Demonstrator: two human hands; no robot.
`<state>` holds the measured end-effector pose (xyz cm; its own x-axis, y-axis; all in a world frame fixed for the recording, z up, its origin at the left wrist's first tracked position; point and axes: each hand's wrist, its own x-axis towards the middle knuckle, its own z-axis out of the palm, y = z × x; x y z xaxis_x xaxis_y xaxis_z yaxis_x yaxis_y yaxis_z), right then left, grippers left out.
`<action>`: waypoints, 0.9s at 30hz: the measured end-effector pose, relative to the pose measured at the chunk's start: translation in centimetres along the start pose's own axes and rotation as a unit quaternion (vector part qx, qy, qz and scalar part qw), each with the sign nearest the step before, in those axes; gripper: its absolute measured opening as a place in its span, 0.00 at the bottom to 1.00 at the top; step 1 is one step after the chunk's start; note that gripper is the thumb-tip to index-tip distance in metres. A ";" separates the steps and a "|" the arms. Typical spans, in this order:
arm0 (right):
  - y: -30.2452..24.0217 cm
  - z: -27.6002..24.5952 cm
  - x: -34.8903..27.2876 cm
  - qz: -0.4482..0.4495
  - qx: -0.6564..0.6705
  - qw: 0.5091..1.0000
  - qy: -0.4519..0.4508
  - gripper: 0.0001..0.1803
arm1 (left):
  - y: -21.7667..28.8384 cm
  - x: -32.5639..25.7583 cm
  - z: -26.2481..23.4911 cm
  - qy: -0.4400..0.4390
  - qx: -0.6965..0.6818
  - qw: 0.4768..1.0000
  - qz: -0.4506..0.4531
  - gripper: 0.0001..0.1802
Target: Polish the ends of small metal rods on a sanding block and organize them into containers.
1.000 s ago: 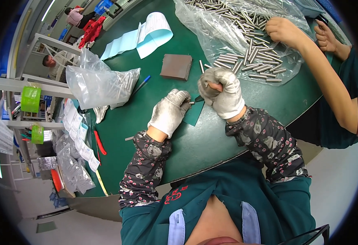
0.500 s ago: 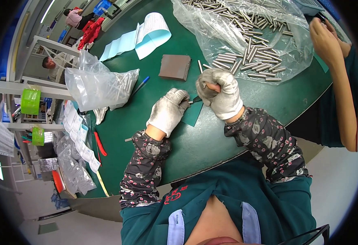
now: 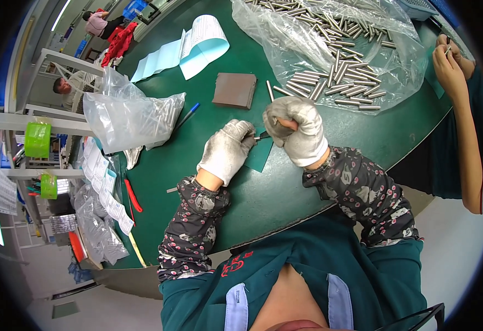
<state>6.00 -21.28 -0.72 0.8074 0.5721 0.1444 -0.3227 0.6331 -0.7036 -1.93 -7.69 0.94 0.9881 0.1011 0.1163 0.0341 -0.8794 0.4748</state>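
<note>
My left hand (image 3: 226,150), in a white glove, is closed on a short metal pin (image 3: 257,138) whose end sticks out past the fingertips. My right hand (image 3: 299,129), gloved with a bare thumb showing, is curled tight around a tool, mostly hidden in the fist. The tool's thin dark tip (image 3: 264,134) meets the end of the pin, or lies right by it. Under both fingertips is a small green sheet (image 3: 259,157) on the green table. Beyond my hands sits a brown rectangular block (image 3: 235,91). Loose metal pins (image 3: 306,80) lie just past my right hand.
Many pins spread over a clear plastic bag (image 3: 401,69) at the far right. A co-worker's hands (image 3: 450,66) are at the right edge. Leftward are a filled plastic bag (image 3: 131,118), a blue pen (image 3: 189,115), red-handled pliers (image 3: 133,196) and curled paper (image 3: 203,47).
My two hands keep nearly the same place and grip. The co-worker's hands have shifted right and now hold a small thing together. The whole view has moved slightly.
</note>
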 end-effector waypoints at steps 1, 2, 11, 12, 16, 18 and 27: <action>0.2 0.0 -0.1 -0.011 -0.023 1.000 -0.011 0.21 | -0.1 0.0 -0.1 0.000 -0.002 1.000 -0.001 0.09; 0.5 0.0 -0.2 -0.021 -0.046 0.998 -0.022 0.21 | -0.1 -0.1 -0.1 -0.003 -0.001 1.000 0.003 0.09; -0.9 2.4 -0.1 0.000 -0.123 0.986 -0.112 0.11 | -1.0 -0.2 0.2 0.034 -0.019 0.999 0.029 0.09; 0.3 1.2 -0.2 -0.076 -0.199 0.974 -0.073 0.12 | -0.8 -0.2 0.2 0.033 -0.031 0.998 0.036 0.09; -1.4 0.5 1.1 0.047 -0.020 0.999 0.015 0.21 | -0.1 0.0 -0.2 -0.022 -0.007 1.000 -0.014 0.11; -0.9 -0.3 1.5 0.052 0.124 0.991 -0.005 0.20 | -0.1 0.0 -0.2 -0.021 -0.004 1.000 -0.010 0.10; -0.3 -0.6 0.8 0.008 0.036 0.997 -0.062 0.20 | -0.2 0.2 -0.3 -0.014 0.018 1.000 0.005 0.10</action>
<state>7.05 -21.32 -0.85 0.7356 0.6399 0.2223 -0.3734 0.6569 -0.6550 -1.74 -7.36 1.11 0.9922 0.0798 0.0959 0.0294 -0.8965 0.4421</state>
